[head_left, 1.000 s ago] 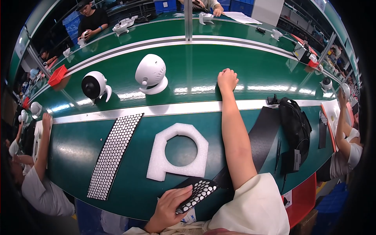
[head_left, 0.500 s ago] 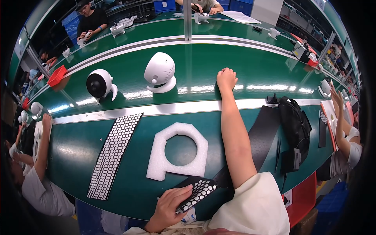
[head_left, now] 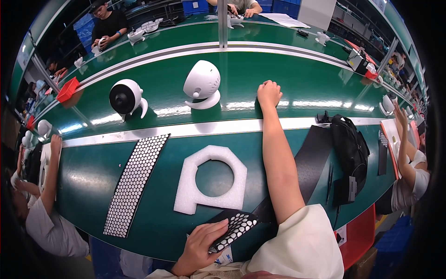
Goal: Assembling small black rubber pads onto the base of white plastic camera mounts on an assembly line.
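My left hand (head_left: 200,246), low in the middle, is closed on a bent black sticker sheet (head_left: 238,228) with rows of white round dots. Part of that sheet is hidden under the fingers. My right arm stretches far forward, and my right hand (head_left: 269,94) is at the green conveyor belt (head_left: 316,79) with its fingers curled. Whatever the curled fingers may hold is hidden. Left of it on the belt stand a white round camera (head_left: 202,83) and another with a black front (head_left: 123,98). A white foam piece (head_left: 186,186) with a round hole lies before me.
A long dotted sheet (head_left: 132,186) lies to the left. Right of my arm are a dark strip (head_left: 313,158), thin black tweezers (head_left: 330,183) and a black pouch (head_left: 348,144). A metal rail (head_left: 223,126) separates bench and belt. Co-workers sit on both sides and across.
Both white cameras on the near belt have shifted right, toward my right hand. Items on the far belt have slid slightly left. My two hands have stayed in place.
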`<action>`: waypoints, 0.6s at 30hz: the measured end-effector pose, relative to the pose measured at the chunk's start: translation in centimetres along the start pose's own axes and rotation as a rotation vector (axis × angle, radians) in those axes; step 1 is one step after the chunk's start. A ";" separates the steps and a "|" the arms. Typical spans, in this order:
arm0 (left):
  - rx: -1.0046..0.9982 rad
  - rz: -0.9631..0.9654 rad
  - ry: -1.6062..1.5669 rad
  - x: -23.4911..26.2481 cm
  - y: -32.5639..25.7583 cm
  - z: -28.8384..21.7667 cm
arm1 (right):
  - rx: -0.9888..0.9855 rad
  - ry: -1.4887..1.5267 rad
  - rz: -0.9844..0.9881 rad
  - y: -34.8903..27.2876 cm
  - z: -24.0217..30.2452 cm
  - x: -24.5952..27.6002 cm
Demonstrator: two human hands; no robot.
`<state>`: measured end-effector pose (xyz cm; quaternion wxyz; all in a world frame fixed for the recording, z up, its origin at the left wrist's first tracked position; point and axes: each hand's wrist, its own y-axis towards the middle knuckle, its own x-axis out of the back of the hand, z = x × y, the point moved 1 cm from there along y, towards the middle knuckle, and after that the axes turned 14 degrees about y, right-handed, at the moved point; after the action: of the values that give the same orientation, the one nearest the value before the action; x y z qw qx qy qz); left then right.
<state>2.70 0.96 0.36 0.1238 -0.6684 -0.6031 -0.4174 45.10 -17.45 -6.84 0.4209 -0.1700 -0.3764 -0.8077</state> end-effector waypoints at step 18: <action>-0.009 -0.012 -0.002 0.1 0.0 0.1 | -0.028 0.003 0.010 0.1 -0.1 -0.2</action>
<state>2.74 1.06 0.36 0.1179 -0.6657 -0.6052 -0.4203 45.27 -17.42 -6.94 0.4230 -0.1765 -0.3638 -0.8109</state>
